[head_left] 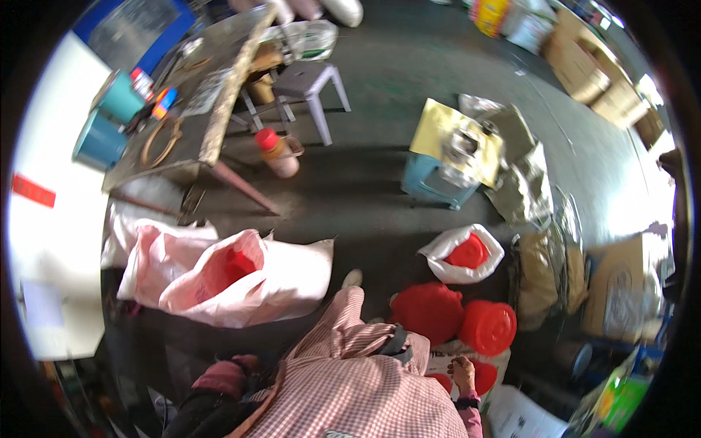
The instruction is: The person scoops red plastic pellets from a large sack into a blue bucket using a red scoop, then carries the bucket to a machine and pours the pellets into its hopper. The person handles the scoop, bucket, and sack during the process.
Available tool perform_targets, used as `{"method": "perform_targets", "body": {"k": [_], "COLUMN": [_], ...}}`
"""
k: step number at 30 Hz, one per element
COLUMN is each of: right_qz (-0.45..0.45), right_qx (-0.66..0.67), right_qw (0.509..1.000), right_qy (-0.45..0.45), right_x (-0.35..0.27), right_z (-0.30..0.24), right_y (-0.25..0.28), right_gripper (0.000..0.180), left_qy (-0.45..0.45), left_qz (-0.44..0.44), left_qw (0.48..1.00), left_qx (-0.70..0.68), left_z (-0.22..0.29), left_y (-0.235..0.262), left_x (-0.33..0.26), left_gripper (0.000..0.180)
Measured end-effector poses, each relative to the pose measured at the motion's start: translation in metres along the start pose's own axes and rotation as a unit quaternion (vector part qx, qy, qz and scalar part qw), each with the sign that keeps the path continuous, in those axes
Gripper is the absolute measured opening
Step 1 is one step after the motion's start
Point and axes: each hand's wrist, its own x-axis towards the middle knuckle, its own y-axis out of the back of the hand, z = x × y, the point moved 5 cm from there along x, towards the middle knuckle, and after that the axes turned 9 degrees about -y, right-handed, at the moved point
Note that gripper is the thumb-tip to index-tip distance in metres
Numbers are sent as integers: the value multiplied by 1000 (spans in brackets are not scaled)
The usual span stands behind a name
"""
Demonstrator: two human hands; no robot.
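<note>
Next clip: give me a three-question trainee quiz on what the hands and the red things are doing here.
1. True or false: the right hand rests on the rim of a white sack with red pieces inside.
2. Which lies just beyond that sack? A) two red lids B) a purple stool C) a blue box
3. Fill in: the big pink-white sack lies on the person's ____ side.

Key: 1 true. 2 A. 3 left. The left hand is hidden behind the checked apron.
</note>
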Motion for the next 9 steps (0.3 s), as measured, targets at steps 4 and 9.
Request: {"method": "perform_targets", "body": {"k": [4,9], "right_qz": [78,41], "right_qx": [-208,-227], "right_qw": [959,953], "right_qy": [176,197], "right_x": [20,64], "right_z": [-124,-275], "right_y": [8,-5], "right_gripper": [16,17], "left_qy": [1,-10], "left_qz": [3,19], "left_qw": [999,996], "left_qx": [-52,-84], "left_z": [33,68], "left_y": [13,105], "left_x": [20,102], "left_gripper": [47,48]}}
